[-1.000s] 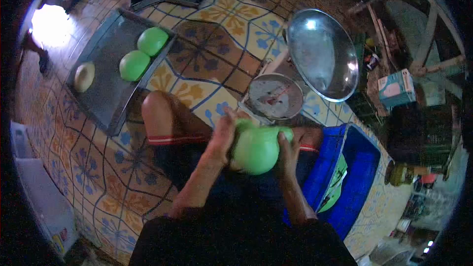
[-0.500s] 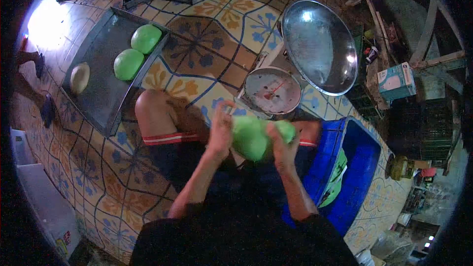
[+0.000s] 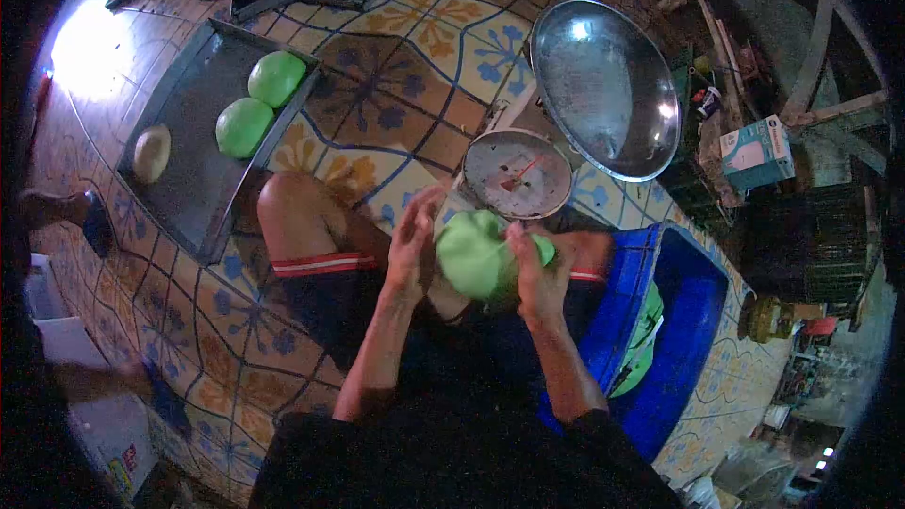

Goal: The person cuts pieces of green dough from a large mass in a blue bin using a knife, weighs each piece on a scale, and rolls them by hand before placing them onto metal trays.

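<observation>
A light green, soft-looking lump (image 3: 468,256) is between my two hands above my lap, slightly blurred. My right hand (image 3: 540,273) grips its right side, with a brighter green piece (image 3: 544,250) showing by the fingers. To the left of the lump, my left hand (image 3: 413,243) has its fingers apart and raised, not closed round anything. Just beyond the hands stands a weighing scale (image 3: 518,174) with a round dial and red needle, its shiny oval metal pan (image 3: 603,90) tilted on top.
At the left, a metal tray (image 3: 189,160) holds two green balls (image 3: 245,127) and a pale one (image 3: 152,154). A blue crate (image 3: 693,320) with green material is at my right. A small box (image 3: 758,155) lies farther right. Another person's legs (image 3: 57,212) show at the far left.
My left hand has come off the green lump and moved slightly left, its fingers spreading. The lump has shifted a little left and turned. The other person's legs have moved at the far left.
</observation>
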A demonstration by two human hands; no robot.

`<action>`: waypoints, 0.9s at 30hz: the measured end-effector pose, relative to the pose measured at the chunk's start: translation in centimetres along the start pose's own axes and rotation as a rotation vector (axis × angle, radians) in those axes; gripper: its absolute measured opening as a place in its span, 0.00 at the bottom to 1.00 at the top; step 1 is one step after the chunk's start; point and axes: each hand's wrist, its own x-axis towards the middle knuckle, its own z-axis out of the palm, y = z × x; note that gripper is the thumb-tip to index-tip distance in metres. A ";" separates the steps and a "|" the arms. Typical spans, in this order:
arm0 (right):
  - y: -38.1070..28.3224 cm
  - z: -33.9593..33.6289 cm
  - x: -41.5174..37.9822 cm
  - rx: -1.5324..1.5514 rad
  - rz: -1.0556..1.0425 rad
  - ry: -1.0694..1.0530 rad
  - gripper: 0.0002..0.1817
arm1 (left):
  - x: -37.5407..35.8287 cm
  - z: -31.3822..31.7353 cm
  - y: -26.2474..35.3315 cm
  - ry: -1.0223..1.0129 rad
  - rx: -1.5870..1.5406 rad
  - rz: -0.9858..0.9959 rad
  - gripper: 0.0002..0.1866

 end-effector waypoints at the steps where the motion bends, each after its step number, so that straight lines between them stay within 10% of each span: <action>1: -0.2 0.1 0.4 -0.021 0.076 -0.091 0.17 | -0.2 -0.2 0.9 -0.095 -0.132 -0.053 0.14; 4: 0.6 -0.3 0.8 0.281 0.142 -0.388 0.23 | -2.5 -1.0 0.7 -0.098 -0.160 -0.032 0.15; 8: 0.6 1.4 0.2 -0.562 -0.580 -0.549 0.23 | -1.8 -0.6 1.1 -0.118 0.372 0.161 0.18; 12: -0.2 1.1 -0.2 -0.272 0.013 -0.447 0.18 | -0.6 -2.6 2.6 -0.204 0.186 0.150 0.54; 15: -1.7 2.7 0.4 -0.258 -0.212 -0.714 0.22 | -2.2 -2.9 7.6 -0.738 0.520 -0.007 0.67; 18: -3.1 6.1 -0.2 -0.358 -0.566 -0.807 0.33 | -2.9 -1.5 9.5 -0.734 0.687 0.474 0.66; 22: -5.8 11.4 -0.4 -0.799 -1.148 -0.635 0.43 | -4.0 -0.1 10.4 -0.229 1.066 0.973 0.54; 27: -7.4 15.0 -1.6 0.576 -0.172 -0.836 0.49 | -3.4 -0.1 14.9 0.430 1.143 1.364 0.21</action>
